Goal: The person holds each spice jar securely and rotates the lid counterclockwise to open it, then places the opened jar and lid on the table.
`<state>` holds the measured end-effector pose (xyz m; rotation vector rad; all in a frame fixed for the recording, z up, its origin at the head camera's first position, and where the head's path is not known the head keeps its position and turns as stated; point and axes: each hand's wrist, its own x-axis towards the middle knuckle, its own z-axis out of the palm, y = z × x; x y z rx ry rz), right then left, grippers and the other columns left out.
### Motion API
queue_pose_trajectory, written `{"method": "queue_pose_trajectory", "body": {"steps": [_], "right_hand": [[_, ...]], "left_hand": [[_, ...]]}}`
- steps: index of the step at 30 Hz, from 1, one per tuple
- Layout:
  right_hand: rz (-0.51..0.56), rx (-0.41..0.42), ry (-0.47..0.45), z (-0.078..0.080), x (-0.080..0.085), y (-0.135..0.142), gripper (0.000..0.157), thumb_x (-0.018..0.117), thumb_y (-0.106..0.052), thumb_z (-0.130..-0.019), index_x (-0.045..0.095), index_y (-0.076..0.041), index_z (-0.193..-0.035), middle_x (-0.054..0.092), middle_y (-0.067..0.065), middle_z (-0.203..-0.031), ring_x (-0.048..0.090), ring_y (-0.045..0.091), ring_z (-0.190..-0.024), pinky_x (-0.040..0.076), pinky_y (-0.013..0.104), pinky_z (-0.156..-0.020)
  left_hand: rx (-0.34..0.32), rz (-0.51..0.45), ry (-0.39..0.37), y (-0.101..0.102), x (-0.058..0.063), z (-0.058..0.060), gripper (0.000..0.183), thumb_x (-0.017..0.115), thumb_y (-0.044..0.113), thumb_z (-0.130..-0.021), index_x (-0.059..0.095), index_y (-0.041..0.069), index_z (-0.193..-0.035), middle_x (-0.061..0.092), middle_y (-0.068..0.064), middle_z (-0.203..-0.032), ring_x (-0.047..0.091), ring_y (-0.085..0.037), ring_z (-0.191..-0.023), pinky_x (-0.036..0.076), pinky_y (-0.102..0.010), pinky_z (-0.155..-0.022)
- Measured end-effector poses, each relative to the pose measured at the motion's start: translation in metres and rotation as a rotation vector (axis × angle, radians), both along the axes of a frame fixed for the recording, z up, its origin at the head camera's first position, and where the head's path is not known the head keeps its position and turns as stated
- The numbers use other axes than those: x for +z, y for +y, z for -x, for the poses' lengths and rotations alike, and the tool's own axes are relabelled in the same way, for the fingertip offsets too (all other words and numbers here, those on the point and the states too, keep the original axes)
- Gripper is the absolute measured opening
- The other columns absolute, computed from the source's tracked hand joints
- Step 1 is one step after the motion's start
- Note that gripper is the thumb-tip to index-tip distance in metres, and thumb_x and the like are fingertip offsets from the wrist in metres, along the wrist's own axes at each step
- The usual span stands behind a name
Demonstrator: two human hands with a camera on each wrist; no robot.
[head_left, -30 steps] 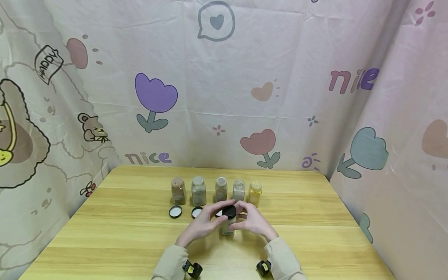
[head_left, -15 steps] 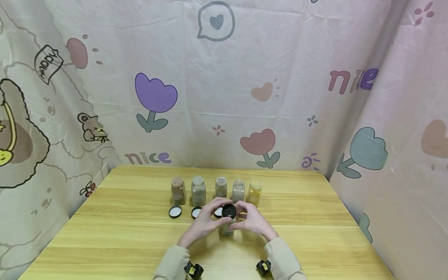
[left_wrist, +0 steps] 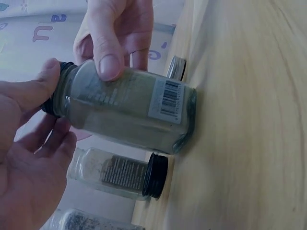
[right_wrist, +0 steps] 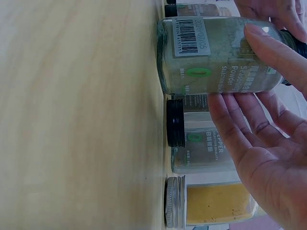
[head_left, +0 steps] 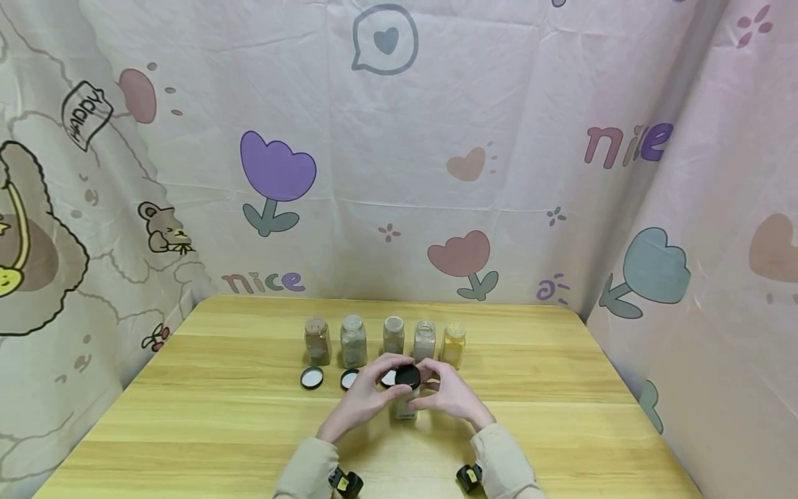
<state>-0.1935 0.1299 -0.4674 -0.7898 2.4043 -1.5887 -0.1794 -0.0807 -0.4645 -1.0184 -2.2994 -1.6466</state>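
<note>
A glass seasoning jar [left_wrist: 129,105] with pale greenish powder stands upright on the table, its barcode label near the base. My left hand [head_left: 366,396] grips the black lid [head_left: 408,376] at its top, thumb on one side and fingers on the other. Lower down, my right hand [head_left: 454,395] holds the jar's body between thumb and fingers. In the right wrist view the right thumb [right_wrist: 271,45] presses on the label side. Whether the lid's thread is engaged cannot be made out.
Behind stand a brown spice jar [head_left: 318,343], a grey-green one [head_left: 354,346], two more glass jars and a yellow one [head_left: 454,346]. Loose black lids [head_left: 312,378] lie in front of them. A silver-rimmed lid [right_wrist: 175,202] is before the yellow jar. Printed cloth [head_left: 386,138] hangs behind the table.
My left thumb and fingers have shifted slightly around the black lid, mostly during the first half second. The right hand and jar stay in nearly the same place.
</note>
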Motion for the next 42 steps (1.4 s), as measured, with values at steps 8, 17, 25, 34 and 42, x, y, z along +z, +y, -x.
{"method": "queue_pose_trajectory", "body": {"steps": [8, 17, 25, 34, 42], "right_hand": [[-0.009, -0.008, 0.000, 0.001, -0.002, 0.000, 0.047, 0.087, -0.008, -0.074, 0.063, -0.002, -0.114, 0.066, 0.011, -0.108, 0.061, 0.013, -0.099, 0.056, 0.021, -0.099], [-0.002, -0.009, -0.008, 0.000, 0.000, 0.000, 0.046, 0.087, -0.006, -0.074, 0.062, 0.000, -0.112, 0.064, 0.010, -0.107, 0.060, 0.015, -0.100, 0.056, 0.023, -0.101], [-0.012, -0.008, 0.007, 0.000, -0.001, 0.000, 0.045, 0.087, -0.006, -0.075, 0.063, -0.002, -0.113, 0.065, 0.010, -0.106, 0.060, 0.015, -0.099, 0.057, 0.031, -0.102], [-0.010, -0.015, -0.020, 0.001, -0.001, -0.001, 0.046, 0.087, -0.007, -0.072, 0.064, -0.005, -0.112, 0.065, 0.007, -0.107, 0.061, 0.011, -0.098, 0.055, 0.017, -0.098], [-0.008, -0.014, -0.018, 0.000, 0.000, 0.000, 0.047, 0.088, -0.008, -0.073, 0.063, -0.005, -0.114, 0.064, 0.007, -0.106, 0.061, 0.016, -0.100, 0.055, 0.017, -0.098]], "left_hand": [[0.062, 0.056, 0.025, 0.003, 0.002, -0.002, 0.047, 0.076, 0.019, -0.090, 0.063, 0.003, -0.132, 0.062, -0.011, -0.133, 0.060, -0.030, -0.123, 0.053, -0.036, -0.108], [-0.119, 0.059, -0.061, -0.006, 0.005, -0.001, 0.043, 0.057, 0.016, -0.102, 0.053, 0.000, -0.142, 0.054, -0.021, -0.147, 0.052, -0.041, -0.134, 0.047, -0.038, -0.115], [0.060, 0.057, 0.073, 0.003, -0.002, 0.000, 0.042, 0.073, 0.017, -0.092, 0.064, 0.004, -0.130, 0.063, -0.014, -0.127, 0.063, -0.033, -0.115, 0.057, -0.039, -0.101], [-0.039, 0.065, -0.024, -0.004, 0.002, -0.001, 0.048, 0.066, 0.018, -0.097, 0.054, 0.005, -0.142, 0.053, -0.018, -0.148, 0.053, -0.038, -0.135, 0.045, -0.045, -0.117], [-0.096, 0.074, -0.016, -0.006, 0.002, 0.001, 0.042, 0.058, 0.014, -0.102, 0.055, -0.001, -0.141, 0.057, -0.022, -0.144, 0.055, -0.041, -0.131, 0.050, -0.048, -0.111]]}}
